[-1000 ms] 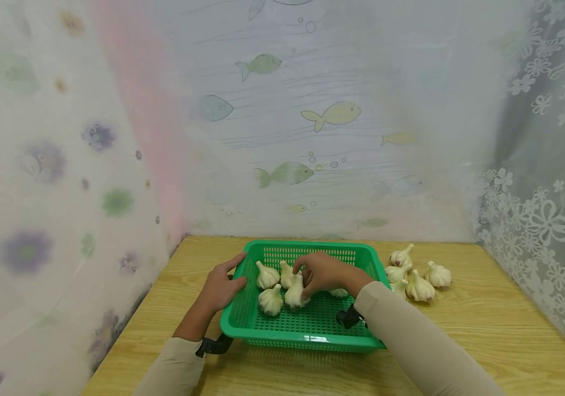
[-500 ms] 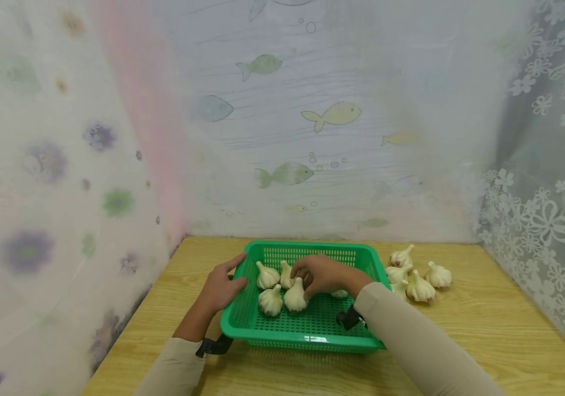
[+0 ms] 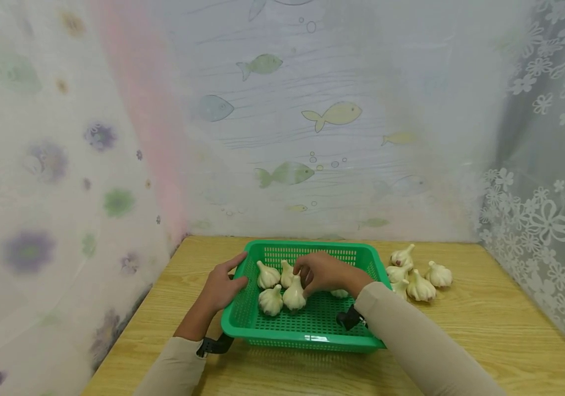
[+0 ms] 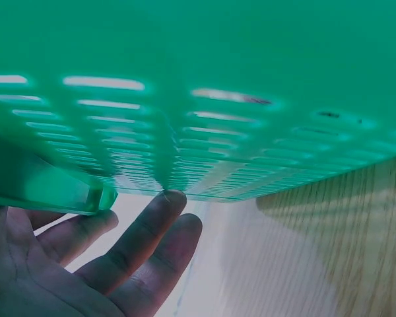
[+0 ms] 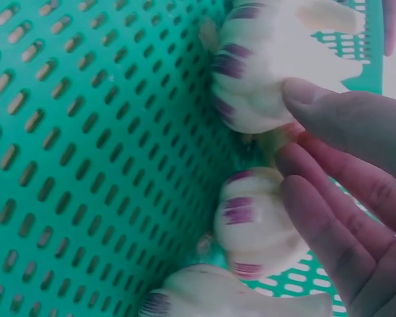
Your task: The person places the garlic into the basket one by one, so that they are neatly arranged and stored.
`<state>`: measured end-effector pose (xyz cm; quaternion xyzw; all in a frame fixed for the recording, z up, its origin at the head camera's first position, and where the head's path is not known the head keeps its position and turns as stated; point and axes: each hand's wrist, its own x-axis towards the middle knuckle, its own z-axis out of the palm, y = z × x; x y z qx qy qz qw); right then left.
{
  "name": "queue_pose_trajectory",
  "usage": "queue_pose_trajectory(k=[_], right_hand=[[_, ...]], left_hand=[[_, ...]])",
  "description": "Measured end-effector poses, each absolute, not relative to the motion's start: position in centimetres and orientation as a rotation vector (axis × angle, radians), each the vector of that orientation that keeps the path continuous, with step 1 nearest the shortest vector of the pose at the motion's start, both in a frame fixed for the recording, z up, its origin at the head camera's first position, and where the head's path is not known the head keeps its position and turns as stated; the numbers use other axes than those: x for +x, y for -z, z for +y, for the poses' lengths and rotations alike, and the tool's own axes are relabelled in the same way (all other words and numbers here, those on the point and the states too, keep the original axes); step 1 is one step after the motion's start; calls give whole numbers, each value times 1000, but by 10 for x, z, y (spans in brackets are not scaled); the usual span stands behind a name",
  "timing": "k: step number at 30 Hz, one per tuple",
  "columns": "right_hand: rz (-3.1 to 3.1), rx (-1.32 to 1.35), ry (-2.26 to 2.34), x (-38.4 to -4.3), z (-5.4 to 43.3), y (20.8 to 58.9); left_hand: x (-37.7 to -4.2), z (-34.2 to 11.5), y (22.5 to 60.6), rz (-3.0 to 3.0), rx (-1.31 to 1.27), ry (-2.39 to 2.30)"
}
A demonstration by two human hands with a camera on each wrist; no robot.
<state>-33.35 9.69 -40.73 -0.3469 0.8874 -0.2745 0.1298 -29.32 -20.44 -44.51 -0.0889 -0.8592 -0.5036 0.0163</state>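
Observation:
A green perforated plastic basket [image 3: 262, 334] stands on the wooden table, with several garlic bulbs grouped in its left half. My left hand [image 3: 219, 287] holds the basket's left rim, thumb over it; in the left wrist view its fingers [image 4: 132, 257] stretch below the rim. Inside the basket my right hand [image 3: 325, 272] holds the front-right garlic bulb [image 3: 294, 297] of the group, thumb on its side. In the right wrist view the fingers [image 5: 330, 224] lie behind that bulb, close to a second garlic bulb [image 5: 254, 224]. Another bulb [image 3: 339, 293] is partly hidden under this hand.
Several more garlic bulbs [image 3: 420, 287] lie on the table [image 3: 490, 330] right of the basket. A curtain printed with fish [image 3: 282, 173] hangs behind the table, and flowered sheets hang at both sides.
My right hand drew slightly off the front-right bulb, then came back onto it. That bulb now sits a little further left. My left hand and the basket have stayed in place.

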Motion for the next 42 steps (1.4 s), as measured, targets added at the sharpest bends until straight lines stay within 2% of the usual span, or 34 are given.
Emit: queue_pose_trajectory(k=[20,30,42], right_hand=[[2570,-1037,844,-328,109,384],[2605,-1108,923,-318,138,361],[2748,-1049,1057,-303,186,354]], left_hand=[[-293,-203,445,-2662,-272,1580],[-291,-203,444,-2667,-257,1575],[-289,-202,444,-2657,-259,1586]])
